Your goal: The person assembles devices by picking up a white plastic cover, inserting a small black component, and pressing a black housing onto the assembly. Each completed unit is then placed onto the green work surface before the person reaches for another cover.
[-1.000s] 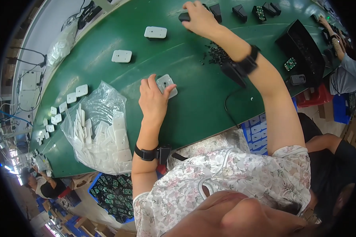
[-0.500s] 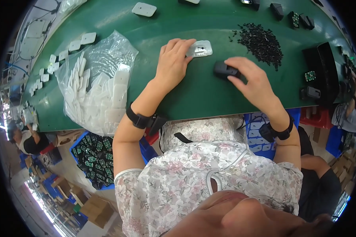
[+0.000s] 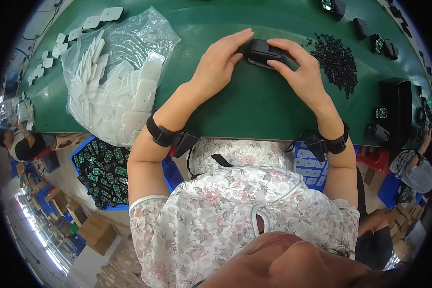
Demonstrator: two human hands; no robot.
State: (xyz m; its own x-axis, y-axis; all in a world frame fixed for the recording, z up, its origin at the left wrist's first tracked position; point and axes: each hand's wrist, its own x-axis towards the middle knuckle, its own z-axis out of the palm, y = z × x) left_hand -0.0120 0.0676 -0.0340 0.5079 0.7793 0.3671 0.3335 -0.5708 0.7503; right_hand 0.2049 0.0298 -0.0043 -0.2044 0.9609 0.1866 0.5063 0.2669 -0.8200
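My right hand (image 3: pixel 300 69) grips a black plastic housing (image 3: pixel 260 49) between thumb and fingers, above the green table. A thin pale edge shows along the underside of the housing; most of what lies beneath is hidden. Just left of the housing is my left hand (image 3: pixel 220 61), its fingers stretched out and its thumb apart, holding nothing. A heap of small black parts (image 3: pixel 336 65) lies to the right of my right hand. Left of my left arm, a clear plastic bag (image 3: pixel 151 36) holds many white flat plates (image 3: pixel 144 93).
More white plates (image 3: pixel 91 22) lie in a line at the far left of the green table (image 3: pixel 216 115). Black housings (image 3: pixel 360 29), a green circuit board (image 3: pixel 381 113) and a black box (image 3: pixel 395 103) stand at the right. Blue bins with circuit boards (image 3: pixel 103 175) and pale plates (image 3: pixel 312 165) sit below the table edge.
My right hand has moved the black housing left and away from me, to where the white plate was. My left hand has let go of that plate, which is now mostly hidden.
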